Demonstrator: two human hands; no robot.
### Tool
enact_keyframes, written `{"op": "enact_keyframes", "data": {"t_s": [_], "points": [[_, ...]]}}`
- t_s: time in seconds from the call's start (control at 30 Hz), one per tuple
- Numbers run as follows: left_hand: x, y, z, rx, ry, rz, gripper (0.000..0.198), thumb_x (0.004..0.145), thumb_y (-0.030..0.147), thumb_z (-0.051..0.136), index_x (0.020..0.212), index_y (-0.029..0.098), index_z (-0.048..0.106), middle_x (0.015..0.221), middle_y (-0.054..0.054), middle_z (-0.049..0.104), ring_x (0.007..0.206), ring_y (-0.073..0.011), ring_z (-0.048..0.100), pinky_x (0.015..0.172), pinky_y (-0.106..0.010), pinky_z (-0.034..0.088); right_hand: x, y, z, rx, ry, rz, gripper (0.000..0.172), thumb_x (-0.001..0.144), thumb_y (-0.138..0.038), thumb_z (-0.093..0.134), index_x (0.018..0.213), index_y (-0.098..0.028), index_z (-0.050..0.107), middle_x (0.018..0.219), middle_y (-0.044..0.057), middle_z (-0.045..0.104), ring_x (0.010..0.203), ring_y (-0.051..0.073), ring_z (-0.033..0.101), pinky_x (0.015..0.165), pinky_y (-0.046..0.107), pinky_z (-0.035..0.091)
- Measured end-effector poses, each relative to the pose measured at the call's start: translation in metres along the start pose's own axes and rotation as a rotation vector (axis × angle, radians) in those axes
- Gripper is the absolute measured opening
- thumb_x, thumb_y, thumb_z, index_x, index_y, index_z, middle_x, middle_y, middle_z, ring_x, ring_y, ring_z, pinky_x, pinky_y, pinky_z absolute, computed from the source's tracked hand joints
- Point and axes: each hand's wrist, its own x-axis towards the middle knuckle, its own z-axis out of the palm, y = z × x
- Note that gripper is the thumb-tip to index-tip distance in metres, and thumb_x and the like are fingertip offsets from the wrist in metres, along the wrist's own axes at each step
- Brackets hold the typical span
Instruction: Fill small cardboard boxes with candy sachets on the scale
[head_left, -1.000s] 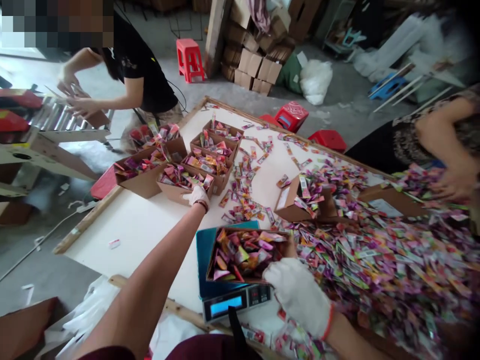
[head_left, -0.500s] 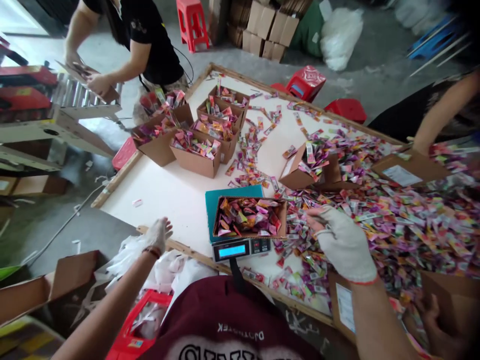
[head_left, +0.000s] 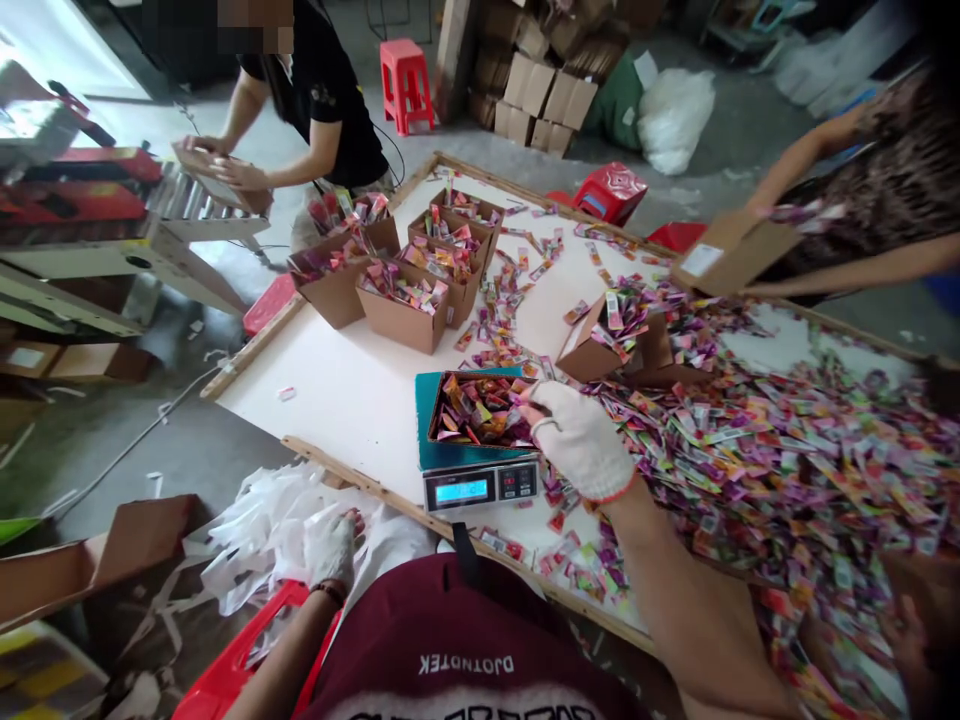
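Observation:
An open cardboard box (head_left: 433, 408) full of small colourful packets (head_left: 480, 410) rests on the teal platform (head_left: 429, 455) of a digital scale (head_left: 495, 487) with a lit blue display. My right hand (head_left: 583, 440), in a white glove with bare fingertips, reaches over the box's right end. Its fingers are closed at a small packet on top of the pile; the grip is partly hidden. My left hand (head_left: 332, 548), gloved the same way, is low beside white plastic strips (head_left: 277, 525), fingers loosely apart and holding nothing visible.
Loose packets (head_left: 750, 430) cover the table's right side. Several filled boxes (head_left: 403, 318) stand at the far left, another box (head_left: 581, 345) right of centre. Across the table, one person handles a box (head_left: 225, 180) at a roller conveyor, another tilts a box (head_left: 739, 250).
My right hand has moved left from the loose packets to the box on the scale. My left hand has dropped from the table edge towards my lap. The far-right person has raised a box.

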Motion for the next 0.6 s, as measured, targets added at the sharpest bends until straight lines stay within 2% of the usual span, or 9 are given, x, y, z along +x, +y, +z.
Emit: {"op": "enact_keyframes", "data": {"t_s": [0.17,0.3,0.37,0.4,0.47,0.53,0.6], "points": [[-0.008,0.004,-0.006,0.002,0.022,0.038,0.019,0.081,0.028,0.063,0.097,0.018,0.065,0.105,-0.009,0.069,0.082,-0.0175,0.068,0.070,-0.028,0.056,0.007,-0.012,0.012,0.070,0.020,-0.085,0.019,0.093,-0.025,0.055,0.101,-0.021,0.072,0.103,0.006,0.076,0.097,0.019,0.071,0.094,0.030,0.054],[-0.017,-0.005,-0.012,0.048,0.047,0.020,0.016,0.081,0.029,0.061,0.094,0.019,0.064,0.096,-0.010,0.068,0.081,-0.0209,0.069,0.073,-0.034,0.056,0.005,-0.012,0.010,0.079,0.018,-0.077,0.018,0.093,-0.025,0.055,0.098,-0.022,0.072,0.101,0.005,0.076,0.095,0.019,0.071,0.092,0.030,0.055],[-0.024,0.000,-0.011,0.080,0.025,0.040,0.019,0.079,0.032,0.064,0.093,0.019,0.065,0.096,-0.010,0.069,0.086,-0.0237,0.069,0.075,-0.036,0.057,0.002,-0.009,0.008,0.073,0.011,-0.063,0.017,0.093,-0.025,0.056,0.098,-0.022,0.072,0.102,0.004,0.076,0.097,0.019,0.070,0.092,0.030,0.054],[-0.029,0.009,-0.008,0.101,-0.009,0.080,0.022,0.078,0.034,0.067,0.094,0.020,0.067,0.098,-0.010,0.069,0.091,-0.0254,0.069,0.078,-0.037,0.057,0.001,-0.007,0.008,0.067,0.003,-0.052,0.017,0.093,-0.025,0.056,0.099,-0.022,0.072,0.103,0.004,0.076,0.098,0.019,0.070,0.092,0.030,0.053],[-0.043,0.038,0.006,0.148,-0.114,0.232,0.032,0.076,0.043,0.072,0.098,0.020,0.070,0.107,-0.011,0.070,0.104,-0.0283,0.067,0.087,-0.038,0.056,-0.002,-0.001,0.006,0.034,-0.024,-0.021,0.017,0.093,-0.026,0.057,0.101,-0.022,0.072,0.105,0.005,0.076,0.099,0.020,0.070,0.092,0.030,0.052],[-0.062,0.082,0.032,0.185,-0.231,0.446,0.044,0.079,0.052,0.069,0.109,0.019,0.070,0.115,-0.013,0.070,0.115,-0.0300,0.064,0.097,-0.041,0.052,-0.002,0.007,0.005,-0.026,-0.052,0.015,0.019,0.094,-0.027,0.056,0.104,-0.021,0.071,0.105,0.006,0.075,0.099,0.021,0.069,0.091,0.031,0.052],[-0.085,0.129,0.067,0.196,-0.307,0.576,0.052,0.082,0.052,0.067,0.122,0.018,0.067,0.122,-0.015,0.068,0.118,-0.0307,0.062,0.099,-0.043,0.050,-0.001,0.014,0.004,-0.082,-0.053,0.038,0.020,0.095,-0.027,0.054,0.103,-0.020,0.071,0.105,0.008,0.074,0.099,0.022,0.068,0.090,0.032,0.051]]}}
